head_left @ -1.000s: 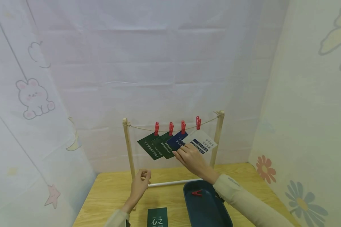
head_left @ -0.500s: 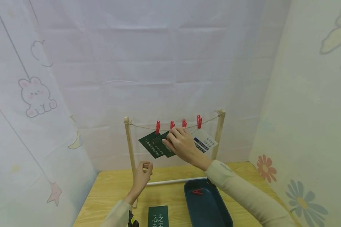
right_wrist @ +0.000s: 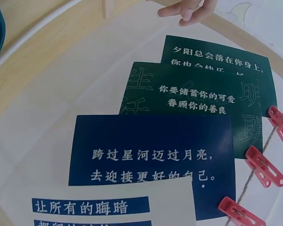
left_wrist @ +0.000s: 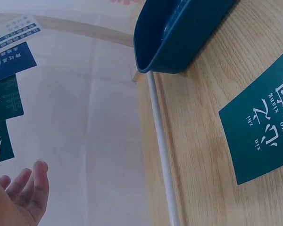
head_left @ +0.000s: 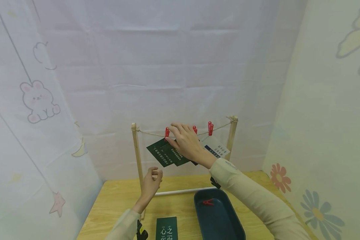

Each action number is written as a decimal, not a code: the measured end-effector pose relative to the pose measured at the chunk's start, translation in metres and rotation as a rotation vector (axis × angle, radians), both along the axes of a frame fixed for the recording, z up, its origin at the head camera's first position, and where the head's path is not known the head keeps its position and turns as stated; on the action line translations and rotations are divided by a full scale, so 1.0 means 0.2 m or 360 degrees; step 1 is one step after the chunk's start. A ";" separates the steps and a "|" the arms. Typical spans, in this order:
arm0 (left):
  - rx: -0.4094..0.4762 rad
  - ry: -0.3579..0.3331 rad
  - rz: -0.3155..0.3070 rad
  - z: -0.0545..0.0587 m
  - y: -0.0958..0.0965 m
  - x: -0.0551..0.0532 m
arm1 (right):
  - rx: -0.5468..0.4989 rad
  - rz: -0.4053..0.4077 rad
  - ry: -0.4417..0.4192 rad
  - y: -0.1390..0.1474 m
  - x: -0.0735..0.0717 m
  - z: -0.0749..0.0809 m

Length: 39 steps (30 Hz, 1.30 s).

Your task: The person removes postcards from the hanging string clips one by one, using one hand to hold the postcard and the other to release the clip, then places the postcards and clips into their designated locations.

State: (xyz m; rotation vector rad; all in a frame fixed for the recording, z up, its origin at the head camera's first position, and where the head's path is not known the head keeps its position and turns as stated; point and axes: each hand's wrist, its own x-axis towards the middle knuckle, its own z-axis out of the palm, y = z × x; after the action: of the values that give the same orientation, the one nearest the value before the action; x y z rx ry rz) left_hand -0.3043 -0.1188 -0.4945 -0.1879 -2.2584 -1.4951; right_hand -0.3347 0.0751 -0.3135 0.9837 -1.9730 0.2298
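Observation:
Cards hang overlapping from a string (head_left: pixel 150 135), held by red clothespins: two green cards (right_wrist: pixel 217 54), a blue card (right_wrist: pixel 151 141) and a white card (right_wrist: pixel 170 212). My right hand (head_left: pixel 187 143) is raised in front of the line, thumb and fingers apart near the leftmost clothespin (head_left: pixel 167 132). It hides the second clothespin in the head view; that clothespin (right_wrist: pixel 264 165) shows in the right wrist view. Whether the fingers touch any clothespin, I cannot tell. Below the left green card, my left hand (head_left: pixel 151 182) hovers with loosely bent fingers, holding nothing.
Wooden posts (head_left: pixel 137 153) carry the string, with a white rod (head_left: pixel 183 191) low between them. A dark blue tray (head_left: pixel 220 221) on the wooden table holds one red clothespin (head_left: pixel 208 202). Another green card (head_left: pixel 166 228) lies at the front.
My right hand has moved left and up along the line, from the blue card to near the leftmost clothespin. The left hand stays almost in place.

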 end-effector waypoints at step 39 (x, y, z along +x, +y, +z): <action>0.0237 0.0175 -0.0270 0.09 0.03 0.01 | 0.0019 -0.0107 -0.0440 -0.09 -0.02 0.06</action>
State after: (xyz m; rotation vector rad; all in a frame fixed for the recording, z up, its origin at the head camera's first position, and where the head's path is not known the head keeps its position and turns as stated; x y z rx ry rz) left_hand -0.3033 -0.1127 -0.4756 -0.4153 -2.0786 -1.6884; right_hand -0.3386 0.0581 -0.3024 0.9310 -2.2563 0.3317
